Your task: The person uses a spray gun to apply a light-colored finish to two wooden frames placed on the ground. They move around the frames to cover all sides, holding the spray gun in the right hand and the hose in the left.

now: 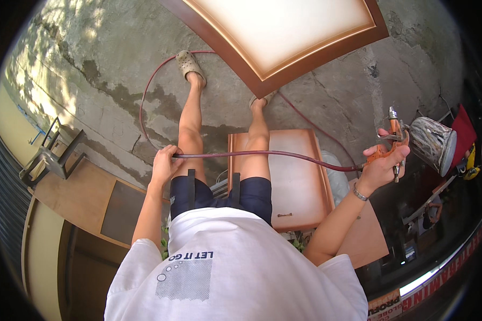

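Observation:
My right hand (383, 165) is wrapped round the handle of an orange spray gun (395, 128). A paint-streaked metal cup (432, 143) is attached to the gun on its far right side. From the gun's handle a dark red air hose (273, 153) runs left across my thighs. My left hand (166, 163) grips that hose beside my left thigh. Ahead of me is a raised panel (289, 32), pale in the middle with a brown frame; its near corner hides part of my right foot. Neither hand touches it.
A second pale panel with brown-shaded edges (297, 184) lies beside my right leg, a small brown piece (285, 215) on it. The hose loops over the concrete floor (112, 101) round my left clog (189, 63). A wooden cabinet (85, 195) stands left, with a dark metal frame (56, 155) on it.

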`<move>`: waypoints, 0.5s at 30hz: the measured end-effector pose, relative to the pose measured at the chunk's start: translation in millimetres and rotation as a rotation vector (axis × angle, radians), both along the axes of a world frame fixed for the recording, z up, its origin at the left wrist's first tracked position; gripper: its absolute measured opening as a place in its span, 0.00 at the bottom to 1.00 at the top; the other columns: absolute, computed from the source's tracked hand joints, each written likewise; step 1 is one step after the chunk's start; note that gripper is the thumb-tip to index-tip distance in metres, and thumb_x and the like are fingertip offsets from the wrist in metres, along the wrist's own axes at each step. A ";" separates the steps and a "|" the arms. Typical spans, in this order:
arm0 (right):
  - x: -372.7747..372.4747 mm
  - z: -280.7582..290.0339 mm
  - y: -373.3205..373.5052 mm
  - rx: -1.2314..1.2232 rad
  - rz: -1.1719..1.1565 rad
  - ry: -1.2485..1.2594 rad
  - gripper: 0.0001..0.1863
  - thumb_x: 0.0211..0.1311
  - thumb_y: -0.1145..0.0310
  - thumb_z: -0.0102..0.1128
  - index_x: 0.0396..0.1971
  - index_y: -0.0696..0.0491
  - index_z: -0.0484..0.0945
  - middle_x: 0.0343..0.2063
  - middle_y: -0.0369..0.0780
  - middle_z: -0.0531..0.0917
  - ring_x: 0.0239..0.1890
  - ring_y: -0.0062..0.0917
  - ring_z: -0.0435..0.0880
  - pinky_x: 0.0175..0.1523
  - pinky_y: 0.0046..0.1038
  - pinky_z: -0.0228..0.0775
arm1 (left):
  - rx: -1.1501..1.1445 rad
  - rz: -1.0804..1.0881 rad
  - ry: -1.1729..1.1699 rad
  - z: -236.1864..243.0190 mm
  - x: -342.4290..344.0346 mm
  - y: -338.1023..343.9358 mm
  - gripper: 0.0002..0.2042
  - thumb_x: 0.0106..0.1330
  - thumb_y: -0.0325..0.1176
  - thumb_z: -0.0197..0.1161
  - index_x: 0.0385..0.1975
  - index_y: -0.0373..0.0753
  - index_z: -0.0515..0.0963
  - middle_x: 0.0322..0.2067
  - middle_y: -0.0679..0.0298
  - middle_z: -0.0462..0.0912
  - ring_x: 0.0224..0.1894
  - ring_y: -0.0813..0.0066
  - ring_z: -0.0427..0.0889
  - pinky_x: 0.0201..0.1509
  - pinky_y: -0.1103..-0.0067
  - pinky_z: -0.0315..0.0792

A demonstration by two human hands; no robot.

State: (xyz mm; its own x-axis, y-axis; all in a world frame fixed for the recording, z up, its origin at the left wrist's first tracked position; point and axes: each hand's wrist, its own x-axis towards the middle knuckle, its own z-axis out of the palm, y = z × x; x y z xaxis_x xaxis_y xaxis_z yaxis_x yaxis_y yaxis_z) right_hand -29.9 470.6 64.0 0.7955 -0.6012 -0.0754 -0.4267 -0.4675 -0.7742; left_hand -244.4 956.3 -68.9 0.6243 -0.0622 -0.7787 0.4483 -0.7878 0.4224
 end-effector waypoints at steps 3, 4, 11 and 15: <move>10.2 12.1 49.6 -0.009 -0.040 -0.047 0.40 0.83 0.38 0.41 0.52 0.68 0.80 0.37 0.50 0.88 0.12 0.20 0.77 0.15 0.16 0.63 | -0.002 -0.020 -0.004 -0.5 32.3 59.6 0.11 0.53 0.29 0.76 0.33 0.37 0.80 0.33 0.57 0.83 0.40 0.51 0.82 0.49 0.64 0.73; 12.1 16.9 67.3 -0.005 -0.047 -0.039 0.41 0.82 0.38 0.41 0.51 0.68 0.80 0.37 0.50 0.88 0.12 0.20 0.77 0.15 0.16 0.63 | 0.019 -0.030 -0.011 3.3 45.7 80.2 0.12 0.53 0.28 0.76 0.33 0.37 0.79 0.33 0.57 0.82 0.40 0.51 0.82 0.49 0.64 0.73; -20.7 51.0 166.7 0.143 -0.057 -0.033 0.37 0.80 0.40 0.51 0.54 0.67 0.80 0.37 0.48 0.88 0.14 0.19 0.76 0.17 0.18 0.66 | 0.201 -0.064 -0.219 9.9 95.6 218.0 0.14 0.56 0.30 0.78 0.34 0.36 0.78 0.40 0.55 0.82 0.48 0.50 0.81 0.53 0.61 0.73; -49.6 77.5 198.9 0.155 -0.253 -0.063 0.22 0.77 0.56 0.64 0.46 0.65 0.85 0.35 0.42 0.90 0.12 0.16 0.76 0.18 0.18 0.65 | 0.369 0.052 -0.480 -7.5 103.4 241.0 0.15 0.68 0.40 0.74 0.46 0.39 0.80 0.56 0.47 0.79 0.68 0.41 0.71 0.67 0.57 0.68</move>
State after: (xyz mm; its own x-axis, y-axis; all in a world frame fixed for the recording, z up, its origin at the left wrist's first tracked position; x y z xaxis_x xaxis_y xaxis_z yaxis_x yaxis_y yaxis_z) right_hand -79.5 669.5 141.6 0.6280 -0.7661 -0.1364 -0.4631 -0.2271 -0.8567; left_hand -140.9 1197.3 -76.4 0.9061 0.1981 -0.3738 0.3172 -0.9027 0.2906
